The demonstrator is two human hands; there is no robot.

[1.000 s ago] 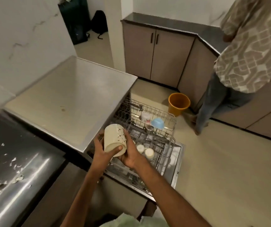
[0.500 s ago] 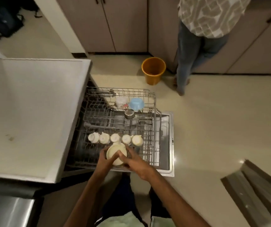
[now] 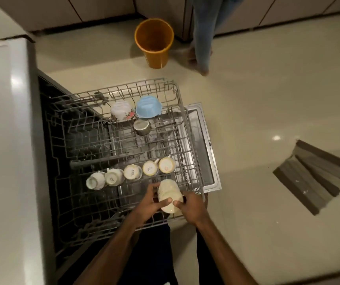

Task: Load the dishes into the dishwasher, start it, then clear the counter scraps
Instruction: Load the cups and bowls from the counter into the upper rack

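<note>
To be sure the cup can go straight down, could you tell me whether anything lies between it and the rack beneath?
Nothing visible does. The left hand and right hand hold the cup over bare wire at the near edge of the rack; the five upturned cups stand one row beyond.

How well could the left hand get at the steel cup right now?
Probably not yet: the left hand grips the cream mug with the right hand. Once free, likely yes: the steel cup lies uncovered beyond the row of upturned cups.
</note>
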